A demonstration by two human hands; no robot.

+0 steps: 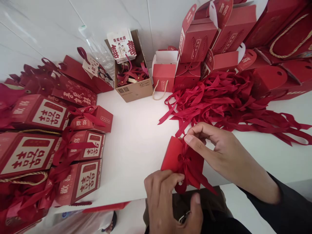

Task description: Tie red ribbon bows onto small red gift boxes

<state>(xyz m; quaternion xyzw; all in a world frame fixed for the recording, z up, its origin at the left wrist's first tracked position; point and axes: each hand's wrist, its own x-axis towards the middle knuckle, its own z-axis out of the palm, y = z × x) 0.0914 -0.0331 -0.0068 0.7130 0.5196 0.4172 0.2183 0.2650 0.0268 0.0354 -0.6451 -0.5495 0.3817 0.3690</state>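
A small red gift box [170, 155] sits near the table's front edge, with a red ribbon [186, 162] tied in a bow across its top. My right hand [216, 152] pinches an upper part of this ribbon between thumb and index finger at the box's far edge. The ribbon's loose tails hang toward me over the near side. At the box's near left corner is my left hand [165, 195], its fingers bent against the box and bow. Its thumb stands well apart from the fingers, and nothing is gripped between them.
Behind the box lies a pile of loose red ribbons [214, 100]. Boxes with bows [89, 178] are stacked at left. At the back stand a cardboard carton [135, 91] holding cards and ribbon pieces, a clear plastic bottle [97, 48], and open red boxes [198, 39].
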